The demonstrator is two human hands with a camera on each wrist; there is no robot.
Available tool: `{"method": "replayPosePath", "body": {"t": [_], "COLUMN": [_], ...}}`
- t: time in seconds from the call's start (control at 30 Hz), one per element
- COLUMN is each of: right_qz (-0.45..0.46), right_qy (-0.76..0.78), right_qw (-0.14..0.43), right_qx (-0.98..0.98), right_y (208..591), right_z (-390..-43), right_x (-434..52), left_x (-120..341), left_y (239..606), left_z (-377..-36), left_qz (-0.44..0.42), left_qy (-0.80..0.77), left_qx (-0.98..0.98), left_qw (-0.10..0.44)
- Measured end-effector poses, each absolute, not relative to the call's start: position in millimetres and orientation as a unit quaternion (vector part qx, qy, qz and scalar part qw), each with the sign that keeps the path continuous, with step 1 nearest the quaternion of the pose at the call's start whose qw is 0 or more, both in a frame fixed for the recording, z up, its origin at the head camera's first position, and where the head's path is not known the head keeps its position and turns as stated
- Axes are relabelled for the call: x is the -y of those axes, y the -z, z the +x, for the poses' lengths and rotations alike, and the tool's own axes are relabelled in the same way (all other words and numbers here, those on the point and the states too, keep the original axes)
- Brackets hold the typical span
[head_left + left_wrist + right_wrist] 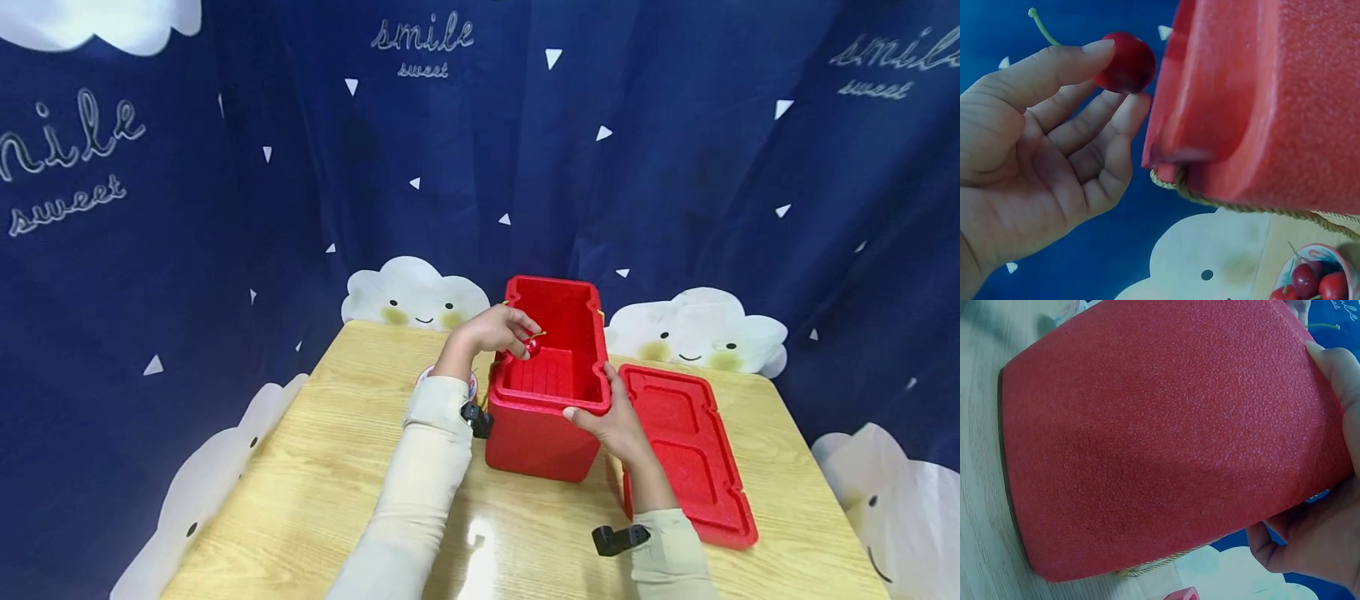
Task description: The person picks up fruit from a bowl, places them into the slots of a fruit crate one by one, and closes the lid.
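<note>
My left hand (501,330) pinches a red cherry (1127,62) with a green stem between thumb and fingers. In the head view that hand is over the open top of a red foam box (546,442), near its left rim. The right hand (617,417) grips the box's near right corner, its thumb on the front rim and its fingers along the right side. In the right wrist view the box's textured outer wall (1166,444) fills most of the picture. The ribbed floor of the box shows in the head view.
A red lid (686,450) lies on the wooden table (360,417) to the right of the box. A patterned bowl (1334,253) holding several cherries stands at the box's left, mostly hidden by my left arm. Twisted cord (1241,207) runs along the box's side. Behind hangs a blue curtain (465,167).
</note>
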State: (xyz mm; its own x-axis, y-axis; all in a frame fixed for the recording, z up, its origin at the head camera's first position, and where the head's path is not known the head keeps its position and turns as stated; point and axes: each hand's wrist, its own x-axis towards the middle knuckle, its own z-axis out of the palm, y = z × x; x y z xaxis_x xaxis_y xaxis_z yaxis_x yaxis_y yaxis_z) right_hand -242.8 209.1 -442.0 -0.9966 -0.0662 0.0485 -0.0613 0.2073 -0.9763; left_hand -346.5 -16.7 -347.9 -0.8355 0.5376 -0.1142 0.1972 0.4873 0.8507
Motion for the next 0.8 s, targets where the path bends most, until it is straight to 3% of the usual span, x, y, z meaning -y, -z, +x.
{"method": "replayPosePath", "body": {"t": [0.33,0.8], "right_qz": [-0.042,-0.028], "right_qy": [0.626,0.619], "right_qw": [0.012,0.009], "right_qx": [-0.779,-0.785], "right_y": [419,419], "right_z": [-229,-227], "right_x": [-201,-198], "left_x": [3,-1], "left_y": [347,346], "left_z": [-357,-363], "left_qz": [0.212,0.211], "left_qy": [-0.415,-0.383], "left_qx": [-0.844,-0.852], "left_qw": [0.265,0.287]}}
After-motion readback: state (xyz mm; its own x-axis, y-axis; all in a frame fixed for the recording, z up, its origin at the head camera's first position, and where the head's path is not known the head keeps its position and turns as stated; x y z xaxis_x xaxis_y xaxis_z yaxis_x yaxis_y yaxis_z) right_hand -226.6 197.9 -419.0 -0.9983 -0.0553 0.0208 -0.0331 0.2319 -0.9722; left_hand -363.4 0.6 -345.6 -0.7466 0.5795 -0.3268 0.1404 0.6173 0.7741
